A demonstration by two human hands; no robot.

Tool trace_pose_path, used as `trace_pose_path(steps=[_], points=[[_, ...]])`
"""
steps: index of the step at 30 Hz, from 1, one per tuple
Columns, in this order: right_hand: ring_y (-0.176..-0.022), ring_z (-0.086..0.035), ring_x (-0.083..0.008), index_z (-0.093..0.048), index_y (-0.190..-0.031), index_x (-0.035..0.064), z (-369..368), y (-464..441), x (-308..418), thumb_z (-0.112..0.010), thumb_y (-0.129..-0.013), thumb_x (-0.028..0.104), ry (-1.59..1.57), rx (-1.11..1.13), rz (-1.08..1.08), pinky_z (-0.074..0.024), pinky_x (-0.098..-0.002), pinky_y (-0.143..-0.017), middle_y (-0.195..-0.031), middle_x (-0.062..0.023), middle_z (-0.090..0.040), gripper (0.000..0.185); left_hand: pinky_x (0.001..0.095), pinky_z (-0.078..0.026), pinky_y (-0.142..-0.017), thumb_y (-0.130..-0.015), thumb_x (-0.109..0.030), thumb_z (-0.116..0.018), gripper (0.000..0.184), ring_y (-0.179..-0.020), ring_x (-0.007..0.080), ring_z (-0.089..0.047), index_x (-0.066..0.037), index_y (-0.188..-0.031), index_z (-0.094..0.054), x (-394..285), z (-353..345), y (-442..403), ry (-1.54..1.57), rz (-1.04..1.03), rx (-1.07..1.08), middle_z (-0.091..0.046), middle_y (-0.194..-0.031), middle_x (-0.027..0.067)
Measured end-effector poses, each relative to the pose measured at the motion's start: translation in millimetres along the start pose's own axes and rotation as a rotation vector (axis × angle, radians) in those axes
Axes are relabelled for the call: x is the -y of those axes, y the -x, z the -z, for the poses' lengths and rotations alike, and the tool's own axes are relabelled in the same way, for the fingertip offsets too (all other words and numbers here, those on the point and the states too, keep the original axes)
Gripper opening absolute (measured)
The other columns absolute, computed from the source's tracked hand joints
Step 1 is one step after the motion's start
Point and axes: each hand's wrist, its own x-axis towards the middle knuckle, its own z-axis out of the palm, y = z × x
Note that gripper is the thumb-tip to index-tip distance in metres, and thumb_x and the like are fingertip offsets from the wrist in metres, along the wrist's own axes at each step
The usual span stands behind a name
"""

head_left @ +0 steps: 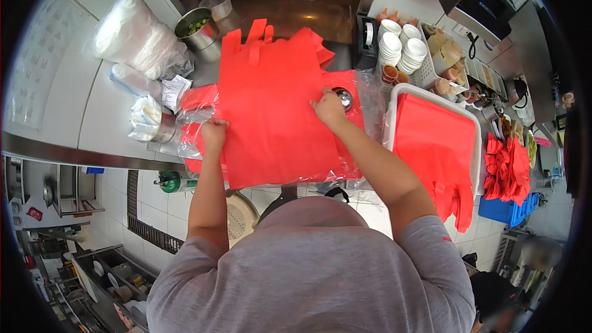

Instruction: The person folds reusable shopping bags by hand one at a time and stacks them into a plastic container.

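A red fabric carry bag (271, 117) lies spread in front of me, its handles pointing to the far side. Curled at the bag's left edge, my left hand (214, 134) is closed on it. My right hand (328, 110) grips the right edge, thumb and fingers on the fabric. Beneath the bag is clear plastic wrapping (370, 111) with more red fabric in it. A silver call bell (343, 98) sits just beyond my right hand.
To the right, a white tray (391, 117) holds stacked red bags (431, 148). White cups (390, 46) and a sauce-bottle basket (425, 74) stand behind it. At the left are a metal pot (206, 40), a plastic container (217, 5) and a bulky plastic bag (132, 31).
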Motion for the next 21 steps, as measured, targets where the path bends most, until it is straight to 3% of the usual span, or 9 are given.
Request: trace_pose_path(steps=[1, 5, 7, 11, 13, 15, 19, 20, 21], points=[[-0.117, -0.055, -0.038, -0.047, -0.127, -0.0116, -11.6, -6.2, 2.0, -0.076, -0.077, 0.024, -0.057, -0.142, -0.078, -0.0448, -0.0398, -0.1, -0.122, -0.0296, -0.058, 0.068, 0.0321, -0.051, -0.062, -0.071, -0.013, -0.08, 0.026, -0.064, 0.0188, -0.063, -0.002, -0.09, -0.066, 10.5, 3.9, -4.9, 0.112, 0.021, 0.054, -0.069, -0.083, 0.0112], [-0.118, -0.054, -0.0391, -0.045, -0.129, -0.0123, -33.4, -12.2, 16.9, -0.076, -0.077, 0.024, -0.235, -0.186, -0.236, -0.0448, -0.0394, -0.1, -0.123, -0.031, -0.056, 0.072, 0.0302, -0.05, -0.056, -0.072, -0.012, -0.08, 0.024, -0.061, 0.0146, -0.061, -0.002, -0.09, -0.066, 32.9, 29.5, -16.9, 0.274, 0.034, 0.103, -0.068, -0.081, 0.0081], [-0.119, -0.054, -0.0392, -0.044, -0.13, -0.0137, -36.1, -9.8, 26.4, -0.077, -0.076, 0.024, -0.226, -0.159, -0.281, -0.0443, -0.0388, -0.101, -0.125, -0.0305, -0.056, 0.074, 0.0317, -0.047, -0.05, -0.076, -0.014, -0.079, 0.023, -0.062, 0.0138, -0.061, -0.001, -0.087, -0.065, 1.5, 46.4, -7.5, 0.222, 0.305, 0.139, -0.066, -0.078, 0.0065], [-0.118, -0.056, -0.0357, -0.047, -0.128, -0.0129, -44.7, -17.3, 33.4, -0.076, -0.079, 0.021, -0.31, 0.02, -0.401, -0.0445, -0.0371, -0.1, -0.123, -0.0281, -0.059, 0.067, 0.0302, -0.044, -0.045, -0.08, -0.015, -0.077, 0.02, -0.061, 0.0107, -0.058, -0.001, -0.088, -0.064, -13.4, 49.5, -30.8, 0.441, 0.285, 0.253, -0.064, -0.076, 0.0035], [-0.115, -0.059, -0.0287, -0.05, -0.127, -0.011, -64.0, -28.2, 26.8, -0.073, -0.083, 0.019, -0.531, -0.199, -0.345, -0.0444, -0.0355, -0.099, -0.12, -0.0228, -0.063, 0.058, 0.0253, -0.043, -0.048, -0.084, -0.013, -0.074, 0.015, -0.064, 0.0087, -0.056, -0.004, -0.09, -0.063, -15.0, 56.6, -47.3, 0.394, 0.106, 0.262, -0.062, -0.078, 0.0007], [-0.118, -0.057, -0.0298, -0.052, -0.124, -0.0094, -51.0, -40.4, 21.1, -0.074, -0.082, 0.022, -0.711, -0.293, -0.229, -0.0438, -0.0366, -0.1, -0.123, -0.0227, -0.061, 0.056, 0.022, -0.043, -0.056, -0.086, -0.012, -0.071, 0.01, -0.066, 0.0084, -0.055, -0.005, -0.091, -0.064, -24.3, 61.7, -55.4, 0.596, -0.13, 0.062, -0.063, -0.08, -0.0008], [-0.111, -0.056, -0.022, -0.061, -0.111, 0.0007, 88.1, -11.6, 66.1, -0.074, -0.082, 0.009, -1.118, -0.592, 0.107, -0.0417, -0.0304, -0.098, -0.123, -0.0113, -0.061, 0.033, 0.0287, -0.049, -0.085, -0.092, -0.015, -0.065, 0.019, -0.094, 0.0144, -0.061, 0.001, -0.102, -0.062, -157.7, 122.6, -18.7, 0.922, -0.442, -0.201, -0.065, -0.102, 0.0058], [-0.107, -0.057, -0.0185, -0.064, -0.108, 0.0014, 118.0, -3.9, 68.4, -0.071, -0.084, 0.005, -1.242, -0.616, 0.241, -0.0424, -0.0289, -0.097, -0.123, -0.0091, -0.061, 0.025, 0.0279, -0.05, -0.084, -0.092, -0.014, -0.065, 0.017, -0.092, 0.014, -0.062, 0.0, -0.101, -0.062, -188.2, 134.8, -5.9, 1.043, -0.45, -0.114, -0.066, -0.102, 0.0064], [-0.105, -0.058, -0.014, -0.067, -0.104, 0.0021, 157.0, 27.2, 83.8, -0.068, -0.087, 0.005, -1.398, -0.467, 0.167, -0.0434, -0.0265, -0.094, -0.118, -0.0072, -0.064, 0.017, 0.0272, -0.051, -0.083, -0.092, -0.013, -0.065, 0.014, -0.09, 0.0137, -0.063, -0.001, -0.099, -0.061, -215.9, 142.5, 9.0, 1.166, -0.457, -0.024, -0.067, -0.103, 0.007]])
